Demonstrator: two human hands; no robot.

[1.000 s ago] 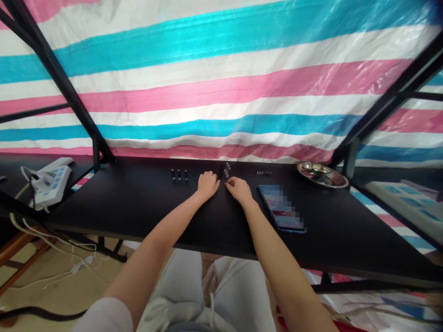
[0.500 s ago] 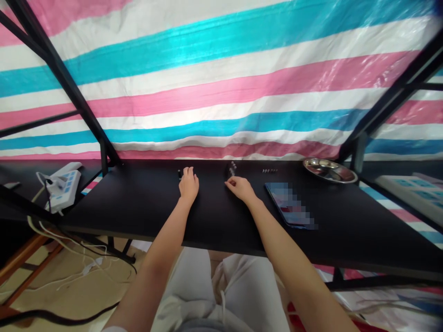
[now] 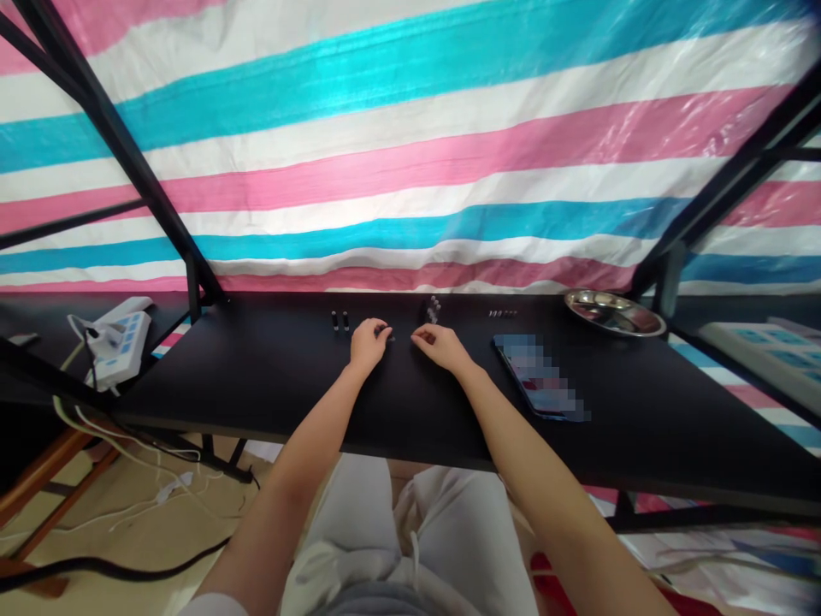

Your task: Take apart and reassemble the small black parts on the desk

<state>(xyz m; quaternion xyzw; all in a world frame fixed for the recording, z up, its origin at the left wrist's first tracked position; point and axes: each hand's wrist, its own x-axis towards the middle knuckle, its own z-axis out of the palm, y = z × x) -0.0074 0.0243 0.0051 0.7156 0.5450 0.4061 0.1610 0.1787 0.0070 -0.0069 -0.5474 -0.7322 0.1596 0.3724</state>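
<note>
My left hand (image 3: pixel 368 345) is just above the black table, thumb and fingers closed in a pinch. Something small and dark shows at its fingertips, too small to name. Left of it, two small black cylinders with pale tops (image 3: pixel 340 321) stand side by side. Facing it across a narrow gap, my right hand (image 3: pixel 441 347) also has its fingertips pressed together; what they hold, if anything, is hidden. Just behind the right hand is a cluster of small pale-topped pieces (image 3: pixel 434 306), its lower part partly covered. A row of tiny shiny pieces (image 3: pixel 502 313) lies farther right.
The black table (image 3: pixel 256 376) ends at a striped plastic sheet (image 3: pixel 398 180). A phone (image 3: pixel 535 381), partly pixelated, lies right of my right hand. A round metal tray (image 3: pixel 616 313) is at the back right. A white power strip (image 3: pixel 121 351) sits at the left, beyond a black frame.
My left hand has moved right, away from the black cylinders, and now two of them show where one was visible. My right hand has shifted only slightly left.
</note>
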